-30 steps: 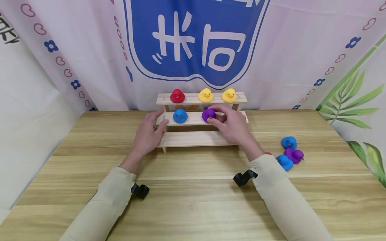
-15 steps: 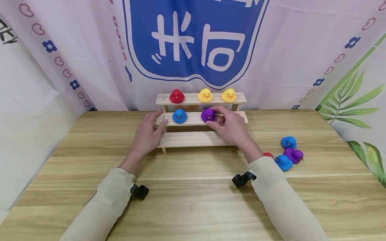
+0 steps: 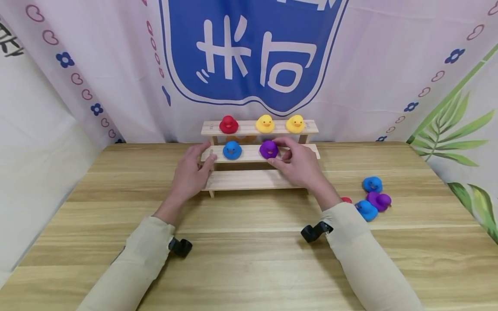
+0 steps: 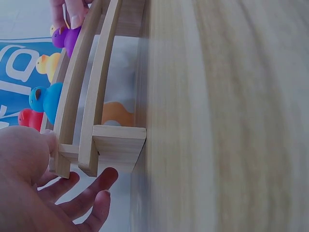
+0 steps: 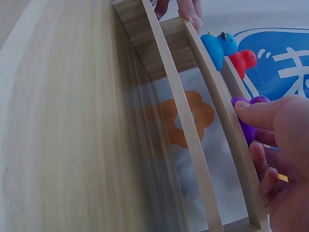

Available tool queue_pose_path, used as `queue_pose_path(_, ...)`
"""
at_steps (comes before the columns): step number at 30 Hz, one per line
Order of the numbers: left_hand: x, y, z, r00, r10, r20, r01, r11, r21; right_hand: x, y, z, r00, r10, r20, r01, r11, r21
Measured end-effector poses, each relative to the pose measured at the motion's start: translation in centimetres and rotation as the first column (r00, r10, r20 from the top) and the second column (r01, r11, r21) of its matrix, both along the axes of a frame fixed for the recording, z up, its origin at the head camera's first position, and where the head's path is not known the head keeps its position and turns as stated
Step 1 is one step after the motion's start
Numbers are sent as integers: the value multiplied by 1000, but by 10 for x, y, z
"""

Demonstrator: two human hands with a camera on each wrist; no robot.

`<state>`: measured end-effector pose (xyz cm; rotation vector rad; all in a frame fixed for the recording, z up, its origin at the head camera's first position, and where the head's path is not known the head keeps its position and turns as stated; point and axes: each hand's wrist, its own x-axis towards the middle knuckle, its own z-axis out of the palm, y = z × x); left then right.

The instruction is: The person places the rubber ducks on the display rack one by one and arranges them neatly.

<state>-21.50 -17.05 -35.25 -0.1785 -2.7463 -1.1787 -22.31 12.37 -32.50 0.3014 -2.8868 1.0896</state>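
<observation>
My right hand point(image 3: 299, 164) holds a purple rubber duck point(image 3: 268, 150) between thumb and fingers, on the middle tier of a three-tier wooden shelf point(image 3: 245, 179). The duck faces forward; in the right wrist view my thumb lies against its near side. My left hand point(image 3: 190, 172) grips the left end of the middle tier, the thumb in front and fingertips behind. In the left wrist view, some of its other fingers hang free below the board. A blue rubber duck point(image 3: 232, 150) sits on the same tier, between my hands and apart from the purple one.
On the top tier stand a red duck point(image 3: 228, 125) and two yellow ducks point(image 3: 265, 124). To the right on the table lie two blue ducks point(image 3: 367, 210), a purple duck point(image 3: 379, 201) and a red thing point(image 3: 346, 200) partly behind my right forearm. A printed curtain point(image 3: 128, 77) hangs behind the shelf.
The purple duck has turned on the middle tier so that its beak points more to the front. My right thumb has shifted slightly lower; my left hand has stayed in place.
</observation>
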Motion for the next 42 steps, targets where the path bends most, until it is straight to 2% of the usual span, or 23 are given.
queue_pose_path(11, 0, -1, -3, 1000, -3, -21, 3, 1000, -1, 1, 11, -1, 999, 50, 1, -50, 995, -88)
queue_pose_path(18, -1, 1, -6, 1000, -8, -15, 8, 1000, 1, 2, 24, 2, 999, 31, 18, -28, 984, -174)
queue_pose_path(27, -1, 1, -5, 1000, 4, -18, -4, 1000, 0, 8, 54, 4, 997, -17, -72, 2, 979, -205)
queue_pose_path(34, -1, 0, -3, 1000, 2, -21, -3, 1000, -6, 19, 82, 7, 982, -51, -180, 7, 972, -235)
queue_pose_path(37, -1, 0, -2, 1000, 3, -23, -3, 1000, -3, 22, 95, 6, 974, -85, -211, 33, 971, -236)
queue_pose_path(42, -1, -1, -2, 1000, 6, -26, -6, 1000, -5, 24, 119, 2, 964, -154, -216, 98, 964, -248)
